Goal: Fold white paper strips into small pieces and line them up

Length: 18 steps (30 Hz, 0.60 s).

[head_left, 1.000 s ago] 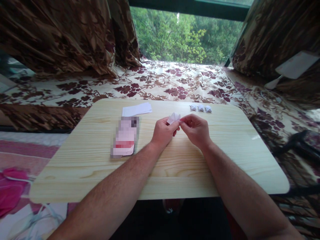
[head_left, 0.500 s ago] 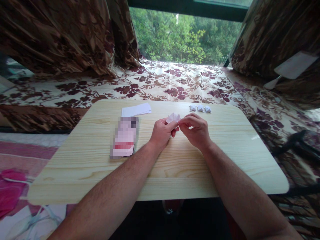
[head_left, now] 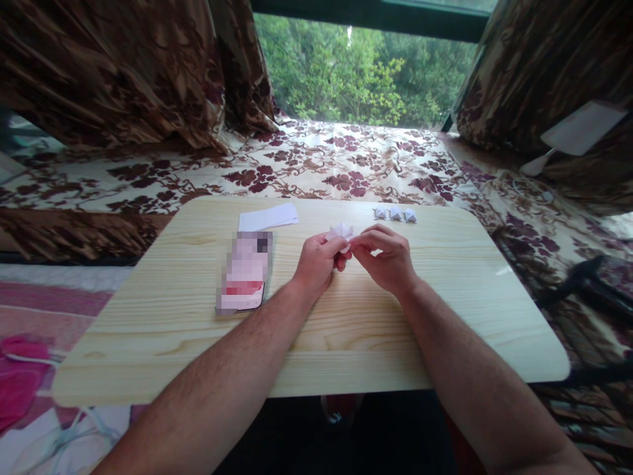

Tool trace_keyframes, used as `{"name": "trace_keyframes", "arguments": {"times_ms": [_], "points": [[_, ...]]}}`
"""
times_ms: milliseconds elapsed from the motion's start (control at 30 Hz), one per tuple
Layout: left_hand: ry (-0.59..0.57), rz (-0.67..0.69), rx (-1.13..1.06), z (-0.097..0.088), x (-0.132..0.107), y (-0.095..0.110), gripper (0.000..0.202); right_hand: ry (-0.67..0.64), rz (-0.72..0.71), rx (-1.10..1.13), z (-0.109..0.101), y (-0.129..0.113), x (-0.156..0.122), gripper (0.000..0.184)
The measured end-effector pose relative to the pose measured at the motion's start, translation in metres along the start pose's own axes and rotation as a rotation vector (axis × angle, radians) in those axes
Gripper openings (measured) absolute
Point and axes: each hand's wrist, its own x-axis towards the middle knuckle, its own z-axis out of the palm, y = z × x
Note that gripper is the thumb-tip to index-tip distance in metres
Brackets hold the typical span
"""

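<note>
A small piece of folded white paper [head_left: 341,231], with pointed flaps fanning out at its top, is held above the table between my hands. My left hand [head_left: 319,258] is closed on it, the thumb pressed across its lower edge. The fingertips of my right hand [head_left: 383,254] pinch its right side. Beyond my right hand, three small white folded paper pieces [head_left: 395,214] sit in a row near the table's far edge. Farther left lies a stack of white paper strips [head_left: 268,217]. My fingers cover the lower part of the held paper.
The light wooden table [head_left: 198,349] has rounded corners. A phone [head_left: 244,270], partly blurred out, lies on it left of my hands. Floral cloth [head_left: 341,158] spreads behind the table up to the window. A white lamp-like object [head_left: 583,128] stands at the right, by the curtain.
The folded paper has tilted slightly and its flaps look a little more spread between my fingers. Both hands keep their grip, and the view has shifted very slightly.
</note>
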Motion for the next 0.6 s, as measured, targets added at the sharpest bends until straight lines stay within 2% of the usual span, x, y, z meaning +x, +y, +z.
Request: {"name": "trace_keyframes", "arguments": {"times_ms": [267, 433, 600], "points": [[0.023, 0.052, 0.056, -0.0009, 0.0001, -0.0028, 0.014, 0.011, 0.055, 0.012, 0.0022, -0.0003, -0.0017, 0.015], [0.028, 0.146, 0.165, -0.0022, -0.0008, -0.0052, 0.016, 0.059, 0.081, 0.033, 0.004, -0.0042, -0.0017, 0.012], [0.056, 0.169, 0.247, -0.0007, -0.0036, -0.0021, 0.022, 0.071, 0.124, 0.038, 0.0055, -0.0048, -0.0023, 0.009]]}}
